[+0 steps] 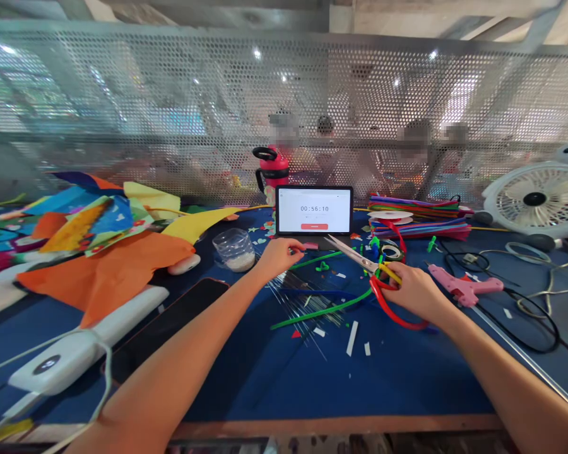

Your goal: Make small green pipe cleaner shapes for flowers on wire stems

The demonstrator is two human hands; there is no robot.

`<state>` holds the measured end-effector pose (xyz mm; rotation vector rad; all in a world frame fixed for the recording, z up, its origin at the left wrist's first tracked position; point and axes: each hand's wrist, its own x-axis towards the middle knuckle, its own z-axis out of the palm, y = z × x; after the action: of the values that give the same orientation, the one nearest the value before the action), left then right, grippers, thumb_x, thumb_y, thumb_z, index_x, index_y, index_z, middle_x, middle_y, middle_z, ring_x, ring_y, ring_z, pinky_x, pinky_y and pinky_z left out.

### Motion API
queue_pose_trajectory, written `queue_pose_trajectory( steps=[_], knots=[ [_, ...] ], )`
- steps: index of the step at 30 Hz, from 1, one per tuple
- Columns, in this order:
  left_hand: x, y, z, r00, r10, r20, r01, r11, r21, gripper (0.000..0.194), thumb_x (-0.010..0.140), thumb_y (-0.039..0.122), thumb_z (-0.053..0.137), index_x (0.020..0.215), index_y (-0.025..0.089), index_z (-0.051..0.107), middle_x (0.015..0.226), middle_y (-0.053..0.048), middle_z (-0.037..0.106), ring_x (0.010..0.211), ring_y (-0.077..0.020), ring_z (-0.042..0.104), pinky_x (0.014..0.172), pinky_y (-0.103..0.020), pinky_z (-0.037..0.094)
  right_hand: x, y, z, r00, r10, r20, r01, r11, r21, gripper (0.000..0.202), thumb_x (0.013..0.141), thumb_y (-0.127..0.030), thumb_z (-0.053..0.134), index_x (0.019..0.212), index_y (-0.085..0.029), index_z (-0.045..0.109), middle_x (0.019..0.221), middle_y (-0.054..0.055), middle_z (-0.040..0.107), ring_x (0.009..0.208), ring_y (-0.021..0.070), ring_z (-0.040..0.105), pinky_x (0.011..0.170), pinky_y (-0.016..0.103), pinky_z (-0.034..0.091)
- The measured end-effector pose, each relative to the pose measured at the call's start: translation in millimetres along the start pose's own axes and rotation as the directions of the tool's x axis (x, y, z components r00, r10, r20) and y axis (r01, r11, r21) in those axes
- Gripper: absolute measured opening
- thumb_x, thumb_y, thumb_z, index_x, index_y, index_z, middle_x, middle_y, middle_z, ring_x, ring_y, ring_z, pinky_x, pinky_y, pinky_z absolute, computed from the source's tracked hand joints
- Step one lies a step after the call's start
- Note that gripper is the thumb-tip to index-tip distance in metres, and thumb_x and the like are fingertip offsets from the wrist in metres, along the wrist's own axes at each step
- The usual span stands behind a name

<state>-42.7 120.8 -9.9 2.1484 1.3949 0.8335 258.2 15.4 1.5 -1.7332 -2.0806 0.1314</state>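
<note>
Nearest us on the blue-covered counter (pixel 265 384): a narrow white paper strip (pixel 353 338), then a long green fuzzy stem (pixel 312 315) lying over thin clear strands (pixel 296 299). Pink plastic glue gun (pixel 468 287) sits off to our right. Hands: right hand (pixel 414 287) is closed round the yellow and red handles of the steel scissors (pixel 366 263), blades slightly parted, tips up and toward our left. Left hand (pixel 281 255) is loosely curled, thumb and forefinger nearly meeting; can't tell if it grips anything. We'd keep those fingers off the blade line, keep the loose strands out of the jaws, and steady the right wrist before closing. Beyond: black-framed tablet (pixel 315 208) reading 00:56:10, pink bottle (pixel 274 167) behind it, perforated metal panel (pixel 170 94) farthest.
</note>
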Motion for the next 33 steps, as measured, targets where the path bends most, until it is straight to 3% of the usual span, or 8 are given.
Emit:
queue_pose_trajectory(
  steps=[6,10,18,21,23,27,30,33],
  knots=[
    [-1.7,-5.6,14.6,0.992,0.116,-0.056,-0.1,0.967,0.232,0.014,0.068,0.029,0.066,0.076,0.018,0.066,0.081,-0.006,0.061,0.073,-0.0199,0.054,0.073,-0.032,0.041,-5.0,5.8,-2.4,0.997,-0.026,0.079,0.033,0.996,-0.08,0.031,0.072,-0.042,0.057,0.092,-0.019,0.062,0.077,0.004,0.067,0.067,0.0194,0.06,0.056,0.025,0.031],
    [-1.5,-9.1,25.6,0.981,0.173,-0.089,-0.139,0.943,0.303,0.006,0.075,0.02,0.059,0.069,0.017,0.06,0.076,-0.005,0.057,0.077,-0.0218,0.053,0.078,-0.036,0.041,-7.4,8.1,-2.6,0.983,-0.078,0.169,0.095,0.991,-0.097,0.027,0.071,-0.041,0.06,0.085,-0.018,0.062,0.076,0.005,0.066,0.068,0.0202,0.059,0.057,0.025,0.032],
    [-7.9,12.2,17.4,0.919,0.285,-0.271,-0.198,0.931,0.307,0.013,0.088,0.023,0.041,0.087,0.018,0.053,0.084,-0.007,0.06,0.082,-0.0211,0.055,0.075,-0.032,0.042,-10.4,6.5,-4.2,0.974,-0.077,0.212,0.141,0.943,-0.302,0.036,0.072,-0.05,0.062,0.087,-0.017,0.065,0.084,0.011,0.068,0.078,0.0277,0.063,0.059,0.028,0.035],
    [-15.5,27.9,21.0,0.905,0.356,-0.231,-0.283,0.912,0.298,0.013,0.089,0.025,0.04,0.089,0.019,0.051,0.083,-0.005,0.061,0.075,-0.0177,0.056,0.07,-0.028,0.042,-11.5,2.2,-12.3,0.988,-0.04,0.152,0.096,0.917,-0.387,0.036,0.072,-0.054,0.062,0.078,-0.018,0.067,0.075,0.01,0.067,0.072,0.0278,0.063,0.055,0.028,0.032],
    [-21.0,37.9,25.8,0.891,0.416,-0.182,-0.35,0.885,0.307,0.012,0.089,0.023,0.04,0.087,0.019,0.051,0.085,-0.005,0.061,0.078,-0.0176,0.056,0.072,-0.028,0.042,-11.7,-1.9,-17.7,0.996,-0.087,0.01,0.085,0.931,-0.354,0.035,0.08,-0.053,0.055,0.075,-0.02,0.067,0.07,0.007,0.065,0.069,0.0237,0.062,0.055,0.028,0.031],
    [-31.1,54.2,33.4,0.852,0.518,-0.077,-0.467,0.819,0.335,0.016,0.088,0.017,0.038,0.08,0.019,0.052,0.081,-0.007,0.06,0.078,-0.0191,0.054,0.073,-0.03,0.042,-10.3,-7.1,-19.5,0.938,-0.248,-0.243,0.181,0.946,-0.268,0.034,0.088,-0.046,0.048,0.106,-0.021,0.062,0.074,0.006,0.065,0.075,0.0199,0.06,0.061,0.027,0.035],
    [-35.9,61.5,35.4,0.819,0.574,-0.026,-0.53,0.772,0.35,0.02,0.089,0.017,0.035,0.079,0.018,0.053,0.081,-0.007,0.06,0.079,-0.0193,0.054,0.075,-0.031,0.043,-6.9,-6.6,-15.1,0.934,-0.325,-0.151,0.295,0.936,-0.191,0.023,0.089,-0.035,0.048,0.1,-0.021,0.063,0.078,0.007,0.066,0.08,0.0204,0.059,0.066,0.027,0.036],
    [-38.5,64.8,38.1,0.781,0.625,0.024,-0.573,0.699,0.428,0.023,0.091,0.017,0.033,0.085,0.017,0.055,0.085,-0.009,0.062,0.083,-0.0205,0.057,0.079,-0.033,0.045,-2.6,-6.8,-12.7,0.954,-0.287,-0.087,0.29,0.957,0.021,0.019,0.089,-0.029,0.047,0.081,-0.02,0.061,0.07,0.003,0.063,0.069,0.0164,0.057,0.062,0.026,0.035]
  ],
)
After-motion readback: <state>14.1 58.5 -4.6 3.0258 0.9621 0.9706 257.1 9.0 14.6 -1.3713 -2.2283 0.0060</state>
